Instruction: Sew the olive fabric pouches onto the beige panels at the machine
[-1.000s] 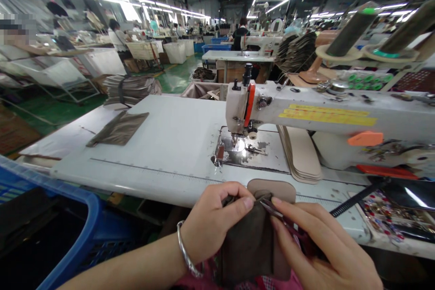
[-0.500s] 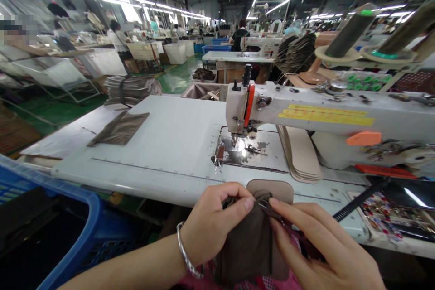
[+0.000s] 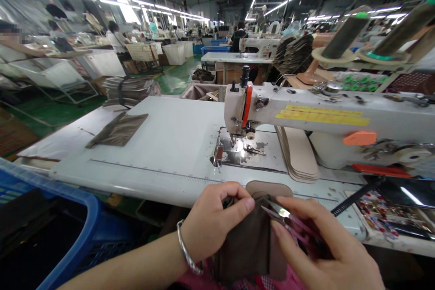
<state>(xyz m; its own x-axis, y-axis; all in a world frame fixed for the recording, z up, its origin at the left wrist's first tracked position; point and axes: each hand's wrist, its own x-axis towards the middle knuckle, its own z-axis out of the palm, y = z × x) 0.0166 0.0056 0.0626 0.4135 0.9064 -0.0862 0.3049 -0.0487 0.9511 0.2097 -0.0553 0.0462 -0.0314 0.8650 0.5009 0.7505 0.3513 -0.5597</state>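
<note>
My left hand [image 3: 220, 217] pinches the top edge of a dark brown fabric piece [image 3: 248, 249] between thumb and forefinger. Behind this cloth shows a stiff taupe panel [image 3: 268, 186] with rounded corners. In my right hand [image 3: 326, 235] are thread snips [image 3: 288, 219], their pointed blades apart and aimed at the cloth's upper edge beside my left thumb. The handles are partly hidden by my fingers. Both hands are at the table's front edge, below the sewing machine [image 3: 238, 108].
Rounded beige panels [image 3: 301, 154] are stacked under the machine arm. A folded brown fabric piece [image 3: 118, 129] lies on the table [image 3: 170, 131] at left. A blue plastic basket [image 3: 91, 217] stands at lower left. A tray of small parts [image 3: 380, 215] is at right.
The snips' blades have spread apart and show more clearly, with my right thumb and forefinger farther apart. My left hand keeps its pinch on the fabric.
</note>
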